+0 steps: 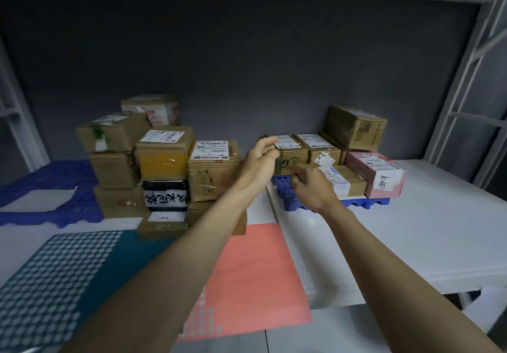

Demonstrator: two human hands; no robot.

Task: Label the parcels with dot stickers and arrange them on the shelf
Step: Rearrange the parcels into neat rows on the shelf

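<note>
A small brown parcel (294,152) with a white label stands at the left end of a row of parcels on a blue pallet (285,194). My left hand (260,158) grips its upper left corner between fingers and thumb. My right hand (310,186) is at the parcel's lower front with its fingers curled; what they hold is hidden. A teal dot sticker sheet (55,270) and a pink dot sticker sheet (252,270) lie flat in front of me. A stack of brown parcels (164,158) stands to the left.
A pink parcel (375,174) and a brown box (356,128) on top close the row's right end. A second blue pallet (41,185) lies at far left. The white shelf board (425,229) extends right to the grey frame upright (466,78).
</note>
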